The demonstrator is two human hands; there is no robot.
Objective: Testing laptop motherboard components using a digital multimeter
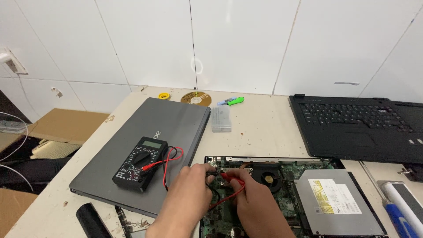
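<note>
Pinching red probe (232, 178) in right hand (255, 202), black probe (211, 174) in left hand (187, 194), tips on fragile motherboard (246, 185); light, stiff probes, gripped best by insulated shafts.

The multimeter (140, 163) is black with a pale grey-green screen, and red and black leads (169, 161) trail from it. It lies on a plain dark grey closed laptop (176, 121). At 3 o'clock from the right hand (255, 203), which pinches a red probe (232, 178), the circuit board (288, 180) is green with a black fan (269, 178) and a silver drive (337, 200) bearing a white label. At 12 o'clock lie a gold disc (196, 98), a yellow tape roll (164, 95) and a green-handled tool (235, 101). The keyboard panel (361, 128) is black; the table (260, 128) is beige and speckled.
</note>
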